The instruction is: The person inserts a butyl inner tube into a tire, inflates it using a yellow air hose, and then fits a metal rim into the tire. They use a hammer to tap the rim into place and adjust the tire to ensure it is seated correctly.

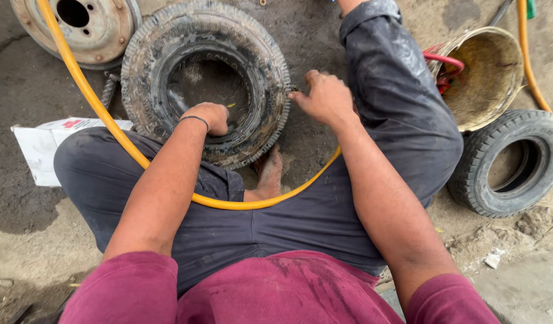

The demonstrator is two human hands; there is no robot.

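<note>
head view looks down at a person sitting on the dirt floor with a small dusty tyre (pixel 205 81) lying flat between the knees. the left hand (pixel 209 117) is clenched over the inner lip of the tyre, fingers curled down into the hole. the right hand (pixel 324 96) rests at the outer edge of the tyre, fingers bent and pressing on the tread, not wrapped round anything. a yellow hose (pixel 117 135) runs across the lap and under the arms. a bare foot (pixel 269 174) sits just beside the near side of the tyre. to do this well, the left hand should pull the lip firmly while the right hand holds the tyre from sliding, and the foot could help pin it. a rusty wheel rim (pixel 93 27), a dirty bucket (pixel 489 75), another tyre (pixel 513 162) and a white box (pixel 45 144) lie nearby.
</note>
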